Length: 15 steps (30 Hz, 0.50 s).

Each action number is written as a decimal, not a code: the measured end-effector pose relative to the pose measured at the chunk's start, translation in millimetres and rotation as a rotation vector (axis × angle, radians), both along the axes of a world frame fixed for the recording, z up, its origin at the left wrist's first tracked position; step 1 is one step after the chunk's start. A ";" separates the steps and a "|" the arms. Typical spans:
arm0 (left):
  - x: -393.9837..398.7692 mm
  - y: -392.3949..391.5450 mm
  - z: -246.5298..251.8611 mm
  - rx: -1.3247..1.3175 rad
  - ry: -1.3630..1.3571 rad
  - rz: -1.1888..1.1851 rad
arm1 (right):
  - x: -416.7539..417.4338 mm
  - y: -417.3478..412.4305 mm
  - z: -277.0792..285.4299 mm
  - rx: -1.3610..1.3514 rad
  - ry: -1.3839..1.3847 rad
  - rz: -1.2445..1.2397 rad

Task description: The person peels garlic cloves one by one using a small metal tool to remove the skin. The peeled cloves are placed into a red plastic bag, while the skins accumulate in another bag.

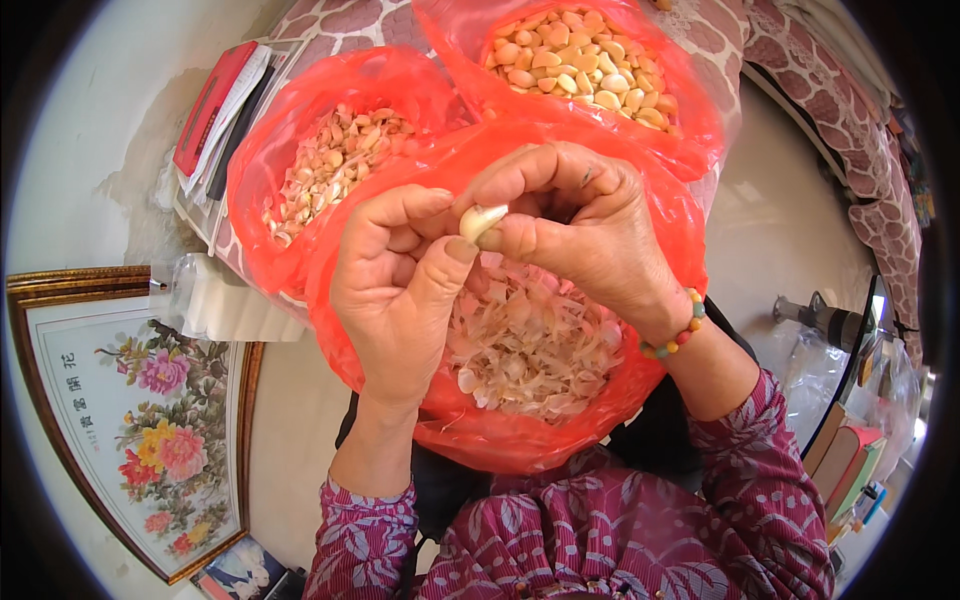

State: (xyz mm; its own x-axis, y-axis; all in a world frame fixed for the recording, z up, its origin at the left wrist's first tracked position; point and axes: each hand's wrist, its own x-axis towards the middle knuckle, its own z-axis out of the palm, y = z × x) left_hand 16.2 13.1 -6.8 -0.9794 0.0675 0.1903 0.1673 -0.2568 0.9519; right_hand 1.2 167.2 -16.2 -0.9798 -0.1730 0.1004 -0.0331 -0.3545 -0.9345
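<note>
Between my two hands is a pale garlic clove [480, 222], pinched over a red plastic bag. My right hand [577, 217] grips it between thumb and forefinger. My left hand [405, 277] has its thumb tip against the clove's lower side, with the forefinger just above. Dry garlic skins [532, 345] fill the nearest red bag [480, 442] beneath my hands. Farther off to the right, another red bag [690, 142] contains many peeled garlic cloves [592, 64]. The red bag on the left [262, 165] holds smaller cloves [322, 169] mixed with bits of skin.
A patterned cloth [382, 26] lies under the far bags. Books and papers [225, 112] are stacked at its left edge, near a white tissue pack [225, 300]. A framed flower picture [150, 420] leans at left. Right of me are books [851, 457] and clear plastic wrapping [799, 367].
</note>
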 end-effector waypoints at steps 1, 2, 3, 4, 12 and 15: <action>-0.2 0.4 -0.3 -0.011 -0.010 0.026 | -1.1 -1.1 -3.9 -0.006 0.031 -0.010; -0.2 -1.7 -1.3 0.004 -0.016 -0.005 | -1.5 -2.1 -6.2 -0.011 0.063 -0.021; -0.2 -5.5 -2.5 0.019 -0.021 -0.034 | -1.3 -3.0 -5.7 -0.027 0.030 -0.014; -0.1 -7.6 -3.3 0.035 -0.027 -0.064 | -0.6 -3.7 -4.2 -0.043 -0.003 -0.008; -1.0 -6.6 0.6 0.108 -0.142 -0.075 | 1.1 0.8 9.1 -0.141 -0.242 0.088; -3.0 -8.2 -2.8 0.164 -0.153 -0.122 | 0.5 5.7 10.2 -0.222 -0.284 0.147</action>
State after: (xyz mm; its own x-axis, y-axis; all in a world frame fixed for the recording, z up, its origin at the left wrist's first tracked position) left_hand 13.2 4.9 -9.5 -0.9841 0.1676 0.0583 -0.0176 -0.4193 0.9077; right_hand 1.7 172.9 -6.0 -0.9404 -0.3178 -0.1207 0.2820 -0.5311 -0.7990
